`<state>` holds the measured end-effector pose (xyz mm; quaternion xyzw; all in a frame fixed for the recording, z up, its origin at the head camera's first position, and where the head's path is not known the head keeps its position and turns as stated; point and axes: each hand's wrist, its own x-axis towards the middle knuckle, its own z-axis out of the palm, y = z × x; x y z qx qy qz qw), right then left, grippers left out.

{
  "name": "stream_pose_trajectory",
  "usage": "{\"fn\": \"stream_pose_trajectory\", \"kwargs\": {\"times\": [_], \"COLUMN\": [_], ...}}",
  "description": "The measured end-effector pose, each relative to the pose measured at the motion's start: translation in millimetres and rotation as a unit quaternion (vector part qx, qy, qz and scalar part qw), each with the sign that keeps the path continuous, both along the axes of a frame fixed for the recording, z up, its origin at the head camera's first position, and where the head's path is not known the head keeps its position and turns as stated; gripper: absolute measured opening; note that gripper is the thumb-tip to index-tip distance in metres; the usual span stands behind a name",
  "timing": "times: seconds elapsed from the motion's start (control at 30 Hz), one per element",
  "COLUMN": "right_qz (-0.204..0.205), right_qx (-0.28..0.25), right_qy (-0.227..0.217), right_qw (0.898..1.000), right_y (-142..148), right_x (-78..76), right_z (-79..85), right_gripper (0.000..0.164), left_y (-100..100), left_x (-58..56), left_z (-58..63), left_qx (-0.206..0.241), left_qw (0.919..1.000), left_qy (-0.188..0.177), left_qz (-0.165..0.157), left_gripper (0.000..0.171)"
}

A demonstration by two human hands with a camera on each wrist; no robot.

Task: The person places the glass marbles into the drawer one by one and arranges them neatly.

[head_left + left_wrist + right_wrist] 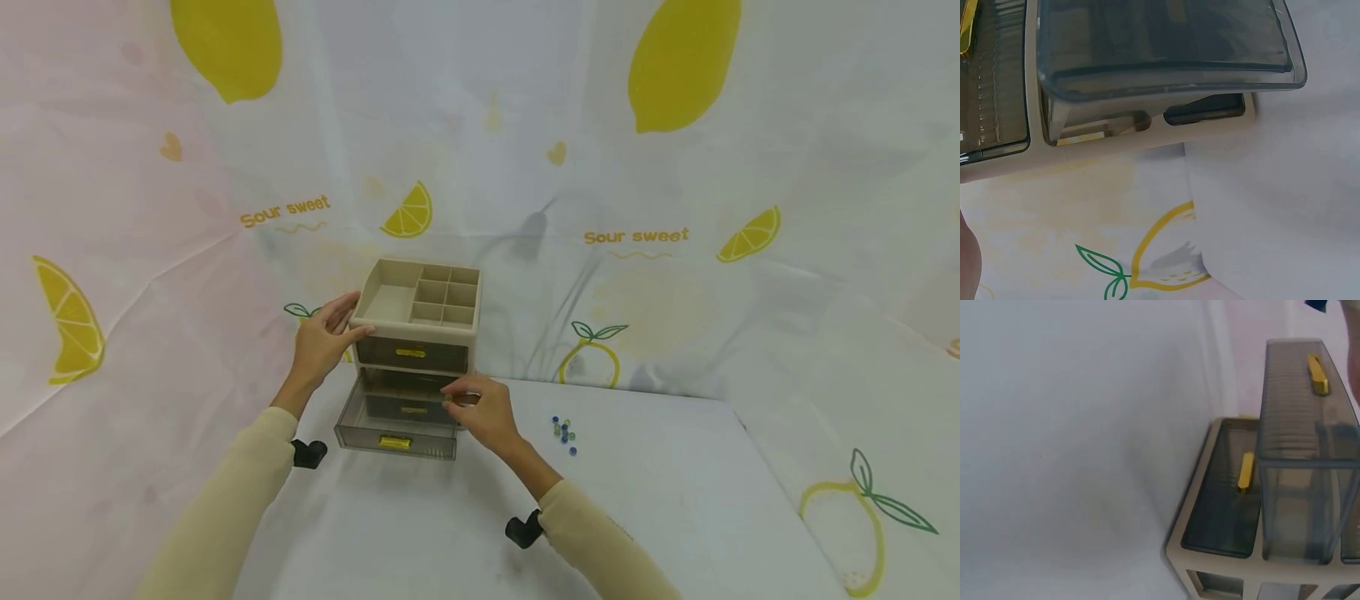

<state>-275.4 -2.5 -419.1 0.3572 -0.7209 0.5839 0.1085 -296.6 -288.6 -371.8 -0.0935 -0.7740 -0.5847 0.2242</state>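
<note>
A beige desktop drawer organizer stands on the table, its top split into compartments. Its smoky clear middle drawer with a gold handle is pulled out. At the organizer's upper left front corner, my left hand holds on, thumb over the front edge and fingers along the side. Over the right part of the pulled-out drawer, my right hand pinches a small marble between thumb and fingertips. In the right wrist view the same drawer juts out; the right fingers are out of sight there.
Several blue and greenish marbles lie loose on the white table, right of the organizer. The top drawer is closed, as is the bottom one. A lemon-print cloth hangs behind and at the sides.
</note>
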Motion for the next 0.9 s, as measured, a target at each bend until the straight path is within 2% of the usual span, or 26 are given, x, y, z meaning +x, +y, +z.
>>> {"fn": "stream_pose_trajectory", "kwargs": {"times": [0.1,0.33,0.63,0.77,0.9], "right_qz": [0.009,0.024,0.026,0.039,0.06], "right_qx": [0.018,0.055,0.131,0.186,0.246], "right_qy": [0.001,0.009,0.018,0.029,0.057], "right_qw": [1.0,0.998,0.991,0.981,0.966], "right_y": [-3.8,-12.5,-17.1,-19.7,-22.8], "right_x": [2.3,-21.3,-21.5,-23.2,-26.3], "right_z": [-3.3,-33.9,-30.8,-23.8,-16.1], "right_gripper": [0.014,0.015,0.014,0.013,0.014], "left_y": [0.2,-0.1,-1.2,-1.5,-1.2], "left_x": [0.4,-0.7,-2.0,-2.1,-2.2], "left_z": [-0.9,-0.6,-1.1,-1.3,-1.6], "left_qx": [0.001,0.005,0.014,0.014,0.009], "left_qw": [1.0,1.0,0.9998,0.9998,0.9999], "left_qy": [-0.001,-0.001,0.01,0.013,0.014], "left_qz": [0.0,0.002,-0.006,-0.005,-0.004], "left_gripper": [0.065,0.066,0.066,0.065,0.065]}}
